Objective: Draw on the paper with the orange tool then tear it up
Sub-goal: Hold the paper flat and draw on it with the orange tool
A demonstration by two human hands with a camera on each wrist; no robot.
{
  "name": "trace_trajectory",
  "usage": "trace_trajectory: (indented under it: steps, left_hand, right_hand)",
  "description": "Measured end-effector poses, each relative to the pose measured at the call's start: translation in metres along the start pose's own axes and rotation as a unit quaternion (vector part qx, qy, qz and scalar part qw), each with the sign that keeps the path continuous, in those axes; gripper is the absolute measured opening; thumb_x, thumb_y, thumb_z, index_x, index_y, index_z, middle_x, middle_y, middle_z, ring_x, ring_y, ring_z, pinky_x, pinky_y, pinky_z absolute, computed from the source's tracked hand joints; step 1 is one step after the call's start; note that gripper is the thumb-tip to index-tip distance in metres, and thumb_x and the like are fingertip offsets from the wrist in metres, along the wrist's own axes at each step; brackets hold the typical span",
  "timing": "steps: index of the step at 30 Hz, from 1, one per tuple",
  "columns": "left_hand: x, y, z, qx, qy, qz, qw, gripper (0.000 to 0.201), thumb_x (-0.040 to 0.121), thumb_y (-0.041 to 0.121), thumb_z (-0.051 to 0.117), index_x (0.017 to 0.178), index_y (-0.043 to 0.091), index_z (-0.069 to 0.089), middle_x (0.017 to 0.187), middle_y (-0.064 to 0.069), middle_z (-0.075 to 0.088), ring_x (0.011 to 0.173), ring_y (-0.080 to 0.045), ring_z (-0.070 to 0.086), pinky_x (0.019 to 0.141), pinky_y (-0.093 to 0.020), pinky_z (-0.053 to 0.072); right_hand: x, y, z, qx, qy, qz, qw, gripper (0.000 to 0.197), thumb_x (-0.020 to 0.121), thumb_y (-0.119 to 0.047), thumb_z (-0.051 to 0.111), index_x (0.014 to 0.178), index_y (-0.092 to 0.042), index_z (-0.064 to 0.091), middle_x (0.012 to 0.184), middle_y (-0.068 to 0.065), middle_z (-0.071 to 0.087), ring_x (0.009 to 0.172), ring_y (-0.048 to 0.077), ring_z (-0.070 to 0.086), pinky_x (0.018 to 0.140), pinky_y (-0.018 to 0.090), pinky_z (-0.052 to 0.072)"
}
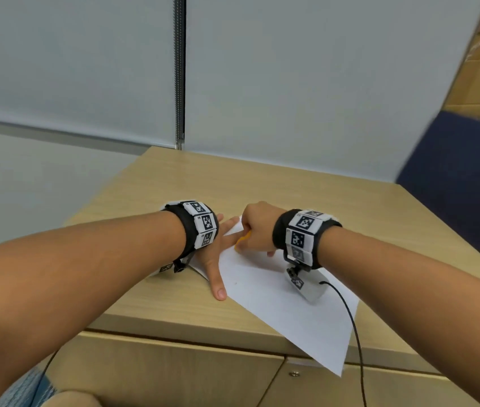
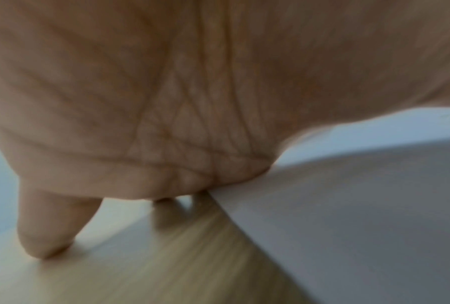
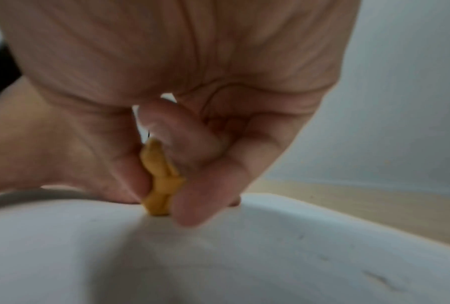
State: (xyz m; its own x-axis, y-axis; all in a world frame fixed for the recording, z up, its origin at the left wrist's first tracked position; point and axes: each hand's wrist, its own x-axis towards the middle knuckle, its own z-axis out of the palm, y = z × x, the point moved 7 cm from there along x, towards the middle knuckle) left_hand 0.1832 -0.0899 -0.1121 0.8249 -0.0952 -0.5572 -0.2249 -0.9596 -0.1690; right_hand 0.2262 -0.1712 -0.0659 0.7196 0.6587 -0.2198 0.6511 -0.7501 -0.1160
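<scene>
A white sheet of paper (image 1: 277,298) lies slantwise on the wooden desk (image 1: 335,201), one corner hanging over the front edge. My left hand (image 1: 218,254) lies flat with straight fingers, pressing the paper's left edge (image 2: 348,205) to the desk. My right hand (image 1: 257,227) is curled round a short orange tool (image 1: 243,239) near the sheet's far end. In the right wrist view the thumb and fingers pinch the orange tool (image 3: 161,179), its lower end touching the paper (image 3: 218,257). Faint marks show on the sheet.
A grey partition wall (image 1: 291,83) stands right behind the desk. A dark blue panel (image 1: 462,186) rises at the right. A black cable (image 1: 350,318) runs from my right wrist over the paper and down past the drawer fronts (image 1: 174,371).
</scene>
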Motion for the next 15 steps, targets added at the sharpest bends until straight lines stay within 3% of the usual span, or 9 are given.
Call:
trace_trajectory:
  steps: [3,5,7,9,11,13,15]
  left_hand:
    - [0.003,-0.005,0.003,0.003,-0.009,-0.020,1.000,0.151,0.050,0.082,0.078,0.145,0.047,-0.034,0.157,-0.003,-0.042,0.148,-0.037,-0.029,0.116,-0.065,-0.006]
    - [0.005,-0.008,0.004,-0.006,-0.003,-0.027,1.000,0.161,0.034,0.088,0.072,0.146,0.044,-0.034,0.158,-0.004,-0.041,0.149,-0.037,-0.028,0.117,-0.065,-0.006]
    - [0.005,-0.007,0.005,-0.015,0.009,-0.022,1.000,0.170,0.021,0.093,0.066,0.149,0.040,-0.032,0.158,-0.005,-0.040,0.149,-0.036,-0.026,0.118,-0.064,-0.006]
    - [0.004,-0.004,0.006,-0.015,0.008,-0.020,1.000,0.167,0.028,0.090,0.069,0.151,0.037,-0.030,0.159,-0.006,-0.039,0.150,-0.036,-0.025,0.119,-0.061,-0.007]
    - [-0.001,-0.003,0.006,-0.022,-0.011,-0.030,0.999,0.169,0.028,0.090,0.071,0.152,0.035,-0.030,0.160,-0.007,-0.038,0.150,-0.036,-0.023,0.120,-0.058,-0.007]
    - [-0.011,-0.002,0.004,-0.005,-0.030,-0.047,0.998,0.166,0.028,0.095,0.065,0.152,0.037,-0.028,0.163,-0.007,-0.032,0.152,-0.036,-0.017,0.120,-0.057,-0.003]
    - [-0.025,-0.004,0.003,0.006,-0.060,-0.055,0.997,0.149,0.045,0.096,0.061,0.153,0.039,-0.024,0.166,-0.006,-0.024,0.154,-0.035,-0.009,0.120,-0.057,0.001]
  right_hand:
    - [-0.011,-0.002,0.000,-0.049,-0.011,0.014,0.999,0.026,0.086,-0.035,0.065,0.078,-0.010,0.062,0.066,0.004,0.068,0.053,0.021,0.069,0.063,0.036,0.064]
    - [-0.023,0.007,-0.002,-0.082,0.001,0.030,0.996,0.032,0.093,-0.034,0.058,0.070,-0.012,0.053,0.064,0.002,0.060,0.055,0.020,0.059,0.057,0.028,0.053]
    - [-0.038,0.021,0.000,-0.118,0.013,0.056,0.991,0.032,0.097,-0.034,0.054,0.076,-0.011,0.051,0.075,0.002,0.056,0.064,0.022,0.056,0.054,0.026,0.042]
    - [-0.053,0.032,0.009,-0.132,0.014,0.077,0.988,0.024,0.099,-0.033,0.050,0.097,-0.010,0.058,0.094,0.007,0.061,0.077,0.028,0.058,0.062,0.029,0.045]
    - [-0.063,0.038,0.019,-0.118,0.014,0.087,0.989,0.030,0.101,-0.031,0.045,0.114,-0.009,0.059,0.111,0.012,0.063,0.083,0.030,0.055,0.070,0.033,0.046]
    - [-0.068,0.042,0.021,-0.092,0.018,0.087,0.992,0.031,0.101,-0.033,0.043,0.116,-0.010,0.057,0.112,0.013,0.061,0.084,0.030,0.052,0.071,0.032,0.042]
    - [-0.069,0.046,0.019,-0.067,0.018,0.078,0.995,0.027,0.099,-0.038,0.046,0.105,-0.013,0.054,0.102,0.009,0.058,0.083,0.029,0.055,0.068,0.032,0.044]
